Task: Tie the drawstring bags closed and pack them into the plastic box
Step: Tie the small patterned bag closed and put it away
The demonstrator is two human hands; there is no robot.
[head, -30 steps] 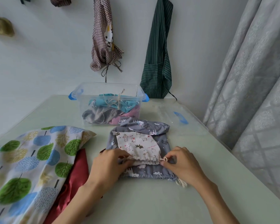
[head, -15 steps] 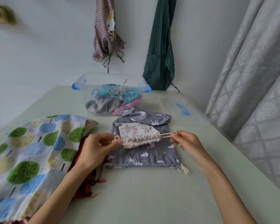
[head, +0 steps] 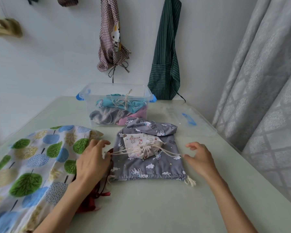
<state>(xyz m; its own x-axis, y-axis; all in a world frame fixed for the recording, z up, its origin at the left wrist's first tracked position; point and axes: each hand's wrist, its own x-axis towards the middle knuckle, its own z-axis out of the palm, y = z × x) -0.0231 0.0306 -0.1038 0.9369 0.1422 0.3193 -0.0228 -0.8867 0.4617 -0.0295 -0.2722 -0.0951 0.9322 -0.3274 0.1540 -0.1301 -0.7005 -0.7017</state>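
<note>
A small cream drawstring bag (head: 138, 142) with a cartoon print lies on a larger grey unicorn-print bag (head: 148, 163) in the middle of the table. Its mouth is cinched tight. Two cream cords run out sideways from it. My left hand (head: 92, 160) pinches the left cord ends. My right hand (head: 200, 157) pinches the right cord end between thumb and forefinger, the other fingers spread. The clear plastic box (head: 94, 91) with blue clips stands behind, holding several tied bags.
A big tree-print bag (head: 32, 163) covers the table's left side, with a dark red bag (head: 91, 200) under its edge and my left wrist. The box's clear lid (head: 188, 120) lies at the right. Aprons hang on the wall; a curtain hangs right.
My hands have pulled apart, drawing the cords outward. The small bag's mouth has gone from open and flat to gathered shut, and it has dropped back onto the grey bag.
</note>
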